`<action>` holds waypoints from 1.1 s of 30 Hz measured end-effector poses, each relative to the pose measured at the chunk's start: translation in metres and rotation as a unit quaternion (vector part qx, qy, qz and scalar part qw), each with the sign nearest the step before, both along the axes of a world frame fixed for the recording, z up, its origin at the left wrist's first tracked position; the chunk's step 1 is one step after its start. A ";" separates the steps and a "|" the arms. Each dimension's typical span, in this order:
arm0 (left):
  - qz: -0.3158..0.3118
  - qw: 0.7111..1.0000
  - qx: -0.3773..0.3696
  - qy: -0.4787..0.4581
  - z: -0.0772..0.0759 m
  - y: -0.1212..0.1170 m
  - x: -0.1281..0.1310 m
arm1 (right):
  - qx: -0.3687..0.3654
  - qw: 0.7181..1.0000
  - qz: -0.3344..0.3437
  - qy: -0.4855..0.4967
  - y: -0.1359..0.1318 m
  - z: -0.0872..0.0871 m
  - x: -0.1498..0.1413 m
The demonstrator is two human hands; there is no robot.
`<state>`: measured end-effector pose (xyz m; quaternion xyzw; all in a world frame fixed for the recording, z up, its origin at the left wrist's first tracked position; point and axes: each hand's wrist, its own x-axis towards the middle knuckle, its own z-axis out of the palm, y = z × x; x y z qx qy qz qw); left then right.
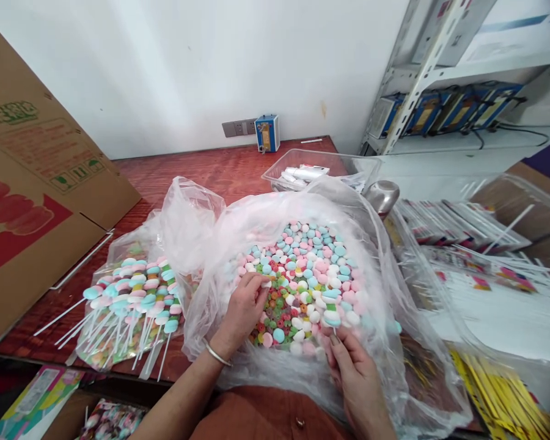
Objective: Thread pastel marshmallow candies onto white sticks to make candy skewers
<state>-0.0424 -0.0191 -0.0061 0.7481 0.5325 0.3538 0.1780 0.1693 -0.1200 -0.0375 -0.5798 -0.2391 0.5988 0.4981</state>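
A large clear plastic bag (238,214) lies open, full of pink, blue and white marshmallows (314,235) and small gummy rings (279,302) in red, green and orange. My right hand (355,373) is closed at the near side of the bag. It pinches the stick of a marshmallow skewer (332,318), which stands roughly upright with blue, white and green pieces threaded on it. Over the gummy rings, my left hand (245,305) is closed, with a white marshmallow (266,284) between thumb and fingertips.
Many skewers (137,293) are piled on a clear bag at the left, sticks facing me. A cardboard box (41,183) stands behind them. Beyond the candy sit a clear tub (284,162) and a metal cup (382,195). White sticks (517,287) and yellow ties (504,397) lie at the right.
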 end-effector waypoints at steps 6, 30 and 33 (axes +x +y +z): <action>-0.003 1.000 -0.020 -0.020 0.001 -0.010 0.002 | 0.008 1.000 0.017 0.000 0.000 -0.005 0.002; -0.012 0.997 0.018 0.077 0.003 0.058 0.019 | 0.001 0.998 0.044 -0.051 0.004 -0.001 -0.001; -0.012 0.996 0.022 0.085 0.005 0.052 0.018 | 0.008 0.997 0.030 -0.072 0.003 0.001 -0.002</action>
